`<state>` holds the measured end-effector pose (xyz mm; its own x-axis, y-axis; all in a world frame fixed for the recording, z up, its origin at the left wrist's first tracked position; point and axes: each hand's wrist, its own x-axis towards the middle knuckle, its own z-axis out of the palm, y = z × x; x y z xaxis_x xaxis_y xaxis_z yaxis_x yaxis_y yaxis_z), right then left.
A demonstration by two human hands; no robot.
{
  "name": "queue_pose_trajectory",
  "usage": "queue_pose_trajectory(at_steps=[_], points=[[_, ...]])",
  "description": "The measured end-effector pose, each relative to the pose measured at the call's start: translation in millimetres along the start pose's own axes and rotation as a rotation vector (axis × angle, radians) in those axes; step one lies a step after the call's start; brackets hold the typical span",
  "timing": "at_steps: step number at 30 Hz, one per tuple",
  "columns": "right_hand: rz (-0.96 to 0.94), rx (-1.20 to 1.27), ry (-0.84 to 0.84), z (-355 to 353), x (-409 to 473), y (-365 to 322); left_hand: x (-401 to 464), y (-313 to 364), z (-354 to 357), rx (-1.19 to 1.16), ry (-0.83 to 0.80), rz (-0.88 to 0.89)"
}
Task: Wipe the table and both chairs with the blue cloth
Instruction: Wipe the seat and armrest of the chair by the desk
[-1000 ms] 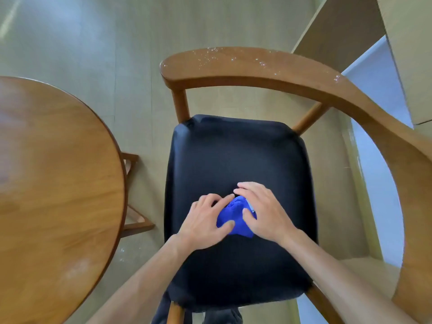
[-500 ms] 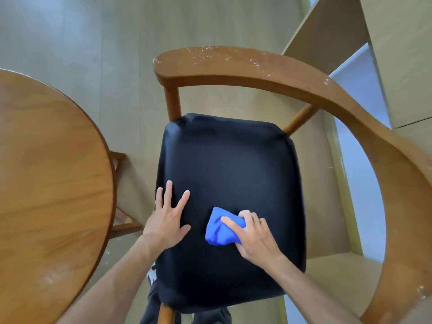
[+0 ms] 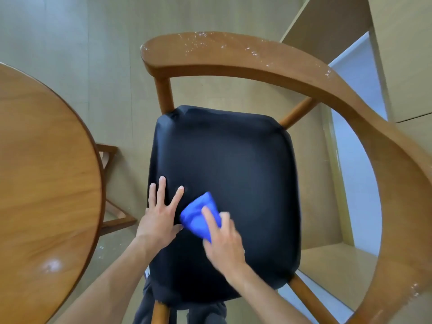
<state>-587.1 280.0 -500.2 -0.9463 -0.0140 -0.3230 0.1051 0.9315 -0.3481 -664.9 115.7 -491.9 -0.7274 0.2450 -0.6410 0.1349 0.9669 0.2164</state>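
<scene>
While the right hand (image 3: 223, 239) presses the bunched blue cloth (image 3: 198, 217) onto the black padded chair seat (image 3: 233, 164), fingers curled over it, the left hand (image 3: 161, 211) lies flat, fingers spread, just left of the cloth. Unwiped seat lies ahead and right; right hand does the wiping.

Blue cloth (image 3: 197, 218) bunched on black chair seat (image 3: 233, 171) — round wooden table (image 3: 42, 171) beside.
</scene>
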Motion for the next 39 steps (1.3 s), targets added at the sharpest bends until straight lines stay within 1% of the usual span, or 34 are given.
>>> queue_pose_trajectory(at_steps=[1,3,4,5,6,7,8,10,11,12,14,16,18,19,20,22,23,24,26,28,30,34,39], points=[[-0.135,-0.075,-0.037,4,-10,7,0,0,0,-0.004,0.003,0.002],[-0.377,-0.177,0.012,-1,1,35,0,0,1,-0.016,0.014,0.004],[-0.444,-0.222,0.056,-9,18,52,0,0,1,-0.022,0.021,0.003],[-0.457,-0.255,0.103,-19,38,69,1,0,2,-0.027,0.024,0.002],[-0.398,-0.271,0.143,-33,59,86,1,-1,4,-0.029,0.026,0.002],[-0.254,-0.267,0.174,-47,78,101,1,-1,5,-0.024,0.029,0.000],[-0.061,-0.237,0.191,-61,93,112,2,-1,6,-0.012,0.032,-0.001],[0.336,-0.071,0.233,-75,111,124,2,-2,8,0.008,0.037,-0.001],[0.466,-0.017,0.262,-75,112,121,2,-2,8,0.013,0.040,0.001],[0.514,-0.030,0.268,-71,107,111,3,-2,9,0.015,0.040,0.002],[0.472,-0.066,0.208,-55,78,85,3,-2,8,0.026,0.024,-0.002],[0.359,-0.047,0.122,-30,34,58,2,-1,5,0.037,0.003,-0.006],[0.240,-0.027,-0.023,-18,-10,29,1,1,-1,0.031,-0.025,-0.012],[0.224,-0.013,-0.135,-18,-25,18,1,1,-4,0.020,-0.044,-0.013],[0.212,0.041,-0.215,-21,-33,12,2,0,-9,0.004,-0.070,-0.013],[0.294,0.351,-0.389,-40,-37,9,0,-4,-24,-0.049,-0.134,-0.017],[0.325,0.496,-0.403,-52,-36,9,-3,-6,-32,-0.092,-0.157,-0.025],[0.343,0.597,-0.371,-66,-36,9,-8,-7,-41,-0.148,-0.160,-0.038],[0.371,0.749,-0.301,-99,-39,3,-24,-4,-57,-0.270,-0.111,-0.049],[0.374,0.909,-0.249,-130,-47,-6,-47,5,-72,-0.390,-0.054,-0.024],[0.353,1.023,-0.237,-164,-56,-17,-76,19,-91,-0.519,-0.004,0.021],[0.243,1.046,-0.189,-229,-77,-44,-131,50,-144,-0.801,0.050,0.103],[0.159,1.071,-0.029,-288,-111,-84,-190,75,-215,-0.938,0.029,0.314]])
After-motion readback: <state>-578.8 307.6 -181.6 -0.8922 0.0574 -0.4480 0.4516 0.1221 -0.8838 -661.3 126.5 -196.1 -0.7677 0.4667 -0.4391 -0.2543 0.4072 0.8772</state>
